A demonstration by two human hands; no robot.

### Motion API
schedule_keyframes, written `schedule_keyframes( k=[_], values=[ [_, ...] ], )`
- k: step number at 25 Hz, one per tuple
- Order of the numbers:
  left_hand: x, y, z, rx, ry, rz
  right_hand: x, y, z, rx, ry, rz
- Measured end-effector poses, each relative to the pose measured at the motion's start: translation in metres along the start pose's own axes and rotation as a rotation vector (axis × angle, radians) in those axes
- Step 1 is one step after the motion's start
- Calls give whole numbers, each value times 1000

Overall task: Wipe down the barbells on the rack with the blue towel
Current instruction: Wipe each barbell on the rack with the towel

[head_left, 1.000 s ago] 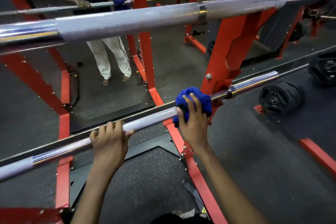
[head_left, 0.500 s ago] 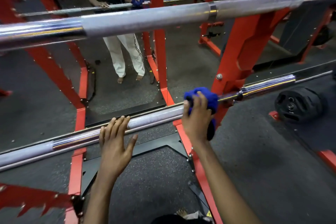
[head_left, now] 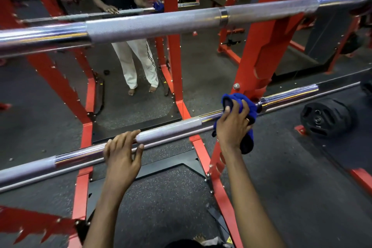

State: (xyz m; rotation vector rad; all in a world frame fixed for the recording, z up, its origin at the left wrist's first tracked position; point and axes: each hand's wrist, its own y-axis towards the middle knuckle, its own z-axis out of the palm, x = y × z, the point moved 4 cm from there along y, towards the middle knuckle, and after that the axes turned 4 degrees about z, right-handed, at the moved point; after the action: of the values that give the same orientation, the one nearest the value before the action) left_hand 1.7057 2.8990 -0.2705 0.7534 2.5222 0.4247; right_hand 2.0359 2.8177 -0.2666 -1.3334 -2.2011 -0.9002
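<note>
Fingers [head_left: 128, 137] of my left hand [head_left: 120, 157] lie side by side across the top of the lower barbell [head_left: 171, 128], only lightly bent, with the thumb spread away on the near side and not wrapped round the bar. They rest where the smooth chrome meets the knurled stretch. Below my forearms is the speckled rubber floor [head_left: 161, 197] and the black base plate of the rack.

To the right along the same bar, my right hand [head_left: 231, 127] grips the blue towel [head_left: 237, 98]. Its fingers curl over the cloth and clamp it onto the bar, just beside the collar where the sleeve begins. Part of the towel bunches above my knuckles and a loose end hangs below my wrist. The towel touches the red rack upright [head_left: 259, 50] that carries the bar.

Higher up, the upper barbell [head_left: 161, 24] crosses the whole view, knurled in its middle and smooth at the left end, resting on the same red frame.

Beyond the right sleeve a black weight plate [head_left: 324, 119] lies on the floor. Farthest off, a mirror [head_left: 201, 78] shows a person in white trousers with bare feet, a hand on a bar and a blue cloth at the other hand.
</note>
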Motion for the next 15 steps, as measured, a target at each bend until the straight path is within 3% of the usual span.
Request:
schedule_keyframes(
  k=[4, 9, 12, 13, 15],
  values=[
    [6, -3, -1, 31, 26, 42, 8, -5, -2, 27, -71, -43],
    [16, 0, 0, 71, 179, 69, -3, -51, -8, 159, 484, -5],
    [17, 11, -5, 50, 332, 106, -2, -44, -14, 117, 564, 15],
    [16, 15, -6, 88, 376, 113, -2, -33, -17, 79, 542, -32],
    [21, 34, -6, 329, 341, 62, 2, -6, -19, 38, 436, -190]
  ],
)
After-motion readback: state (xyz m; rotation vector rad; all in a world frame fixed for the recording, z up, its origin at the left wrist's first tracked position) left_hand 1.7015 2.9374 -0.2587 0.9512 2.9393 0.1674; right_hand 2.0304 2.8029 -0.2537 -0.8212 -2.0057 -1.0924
